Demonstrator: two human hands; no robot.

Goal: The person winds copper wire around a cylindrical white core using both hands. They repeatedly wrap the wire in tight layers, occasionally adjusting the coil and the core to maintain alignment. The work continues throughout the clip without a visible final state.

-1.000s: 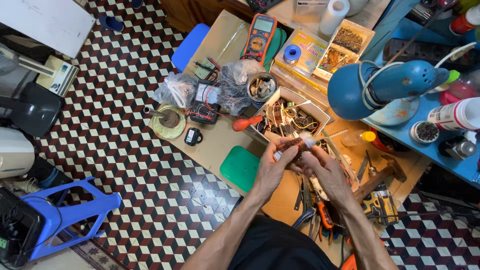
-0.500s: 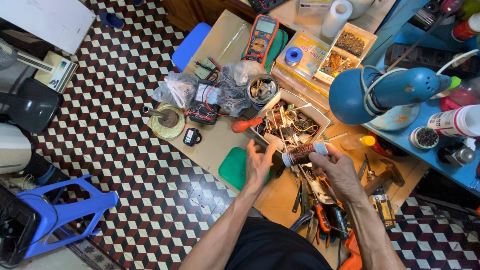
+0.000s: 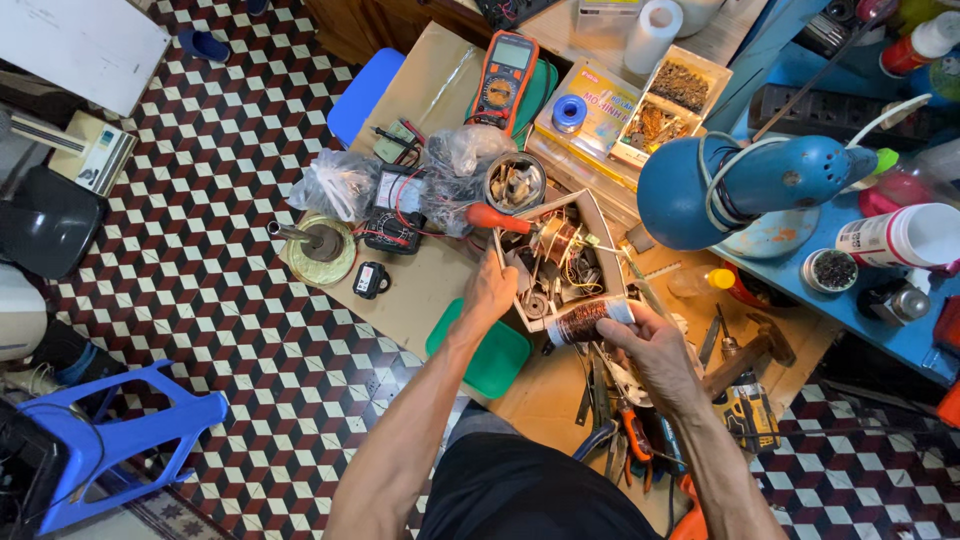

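The right hand (image 3: 655, 350) grasps a spool (image 3: 588, 320) wound with dark wire, fingers wrapped about its lower end, and holds it just above the near rim of the cardboard box (image 3: 612, 232). The left hand (image 3: 490, 292) rests on the box's left wall; its fingers dip inside among the parts, and whether they pinch anything cannot be told from this angle.

The box sits near the middle of the table (image 3: 420, 300), hemmed in on all sides: a screwdriver (image 3: 497, 219) touches its far-left corner, pliers (image 3: 625, 430) and other tools crowd the near edge, and a blue lamp (image 3: 745, 185) overhangs its right side. The only open room is the bare strip left of the box, running to the table's left edge, with a green lid (image 3: 492, 355) at the near-left edge.

Half a second ago the two hands were close together over the box's near rim, both at the spool. Now the left hand has let go and moved to the box's left wall, and the spool remains in the right hand alone.
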